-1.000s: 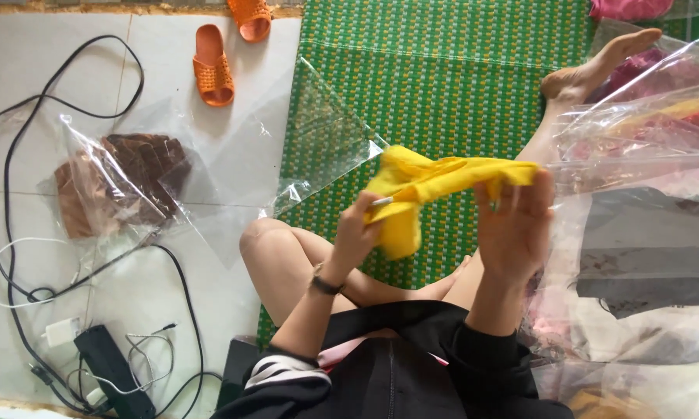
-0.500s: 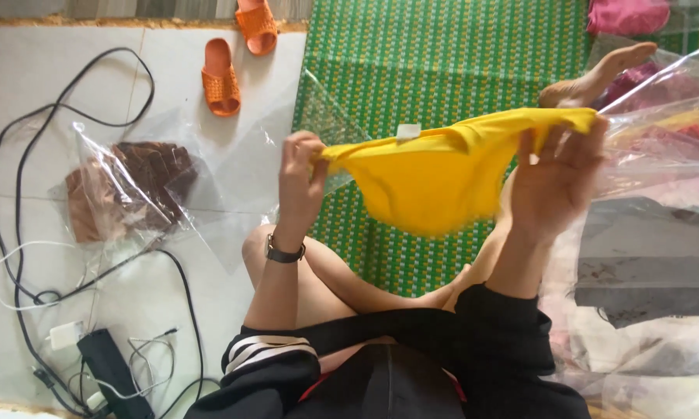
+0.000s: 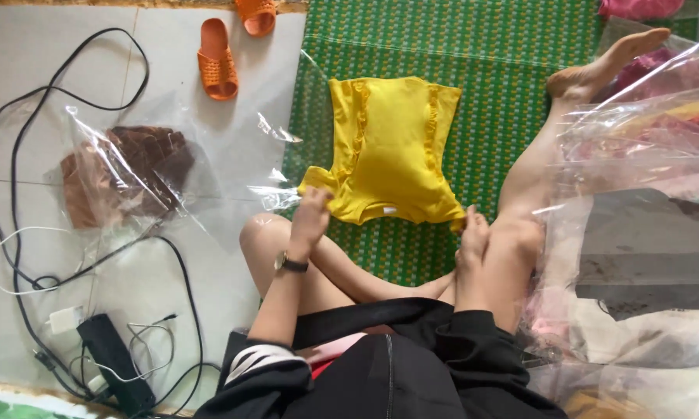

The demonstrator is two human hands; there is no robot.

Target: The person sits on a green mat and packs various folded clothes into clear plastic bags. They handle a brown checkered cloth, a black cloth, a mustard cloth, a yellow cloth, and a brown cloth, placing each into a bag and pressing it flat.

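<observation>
A yellow ruffled top lies spread flat on the green woven mat in front of my knees. My left hand, with a dark wristwatch on the wrist, pinches the top's near left shoulder. My right hand grips the near right shoulder, close to my right knee. An empty clear plastic bag lies at the mat's left edge, just left of the garment.
A bagged brown garment rests on the white tiles at left. Black and white cables and a power strip lie near left. Two orange sandals sit at the top. Several bagged clothes pile up at right.
The yellow top was bunched in both hands, then held stretched in the air; now it lies flat on the mat, and both hands have come down to its near edge.
</observation>
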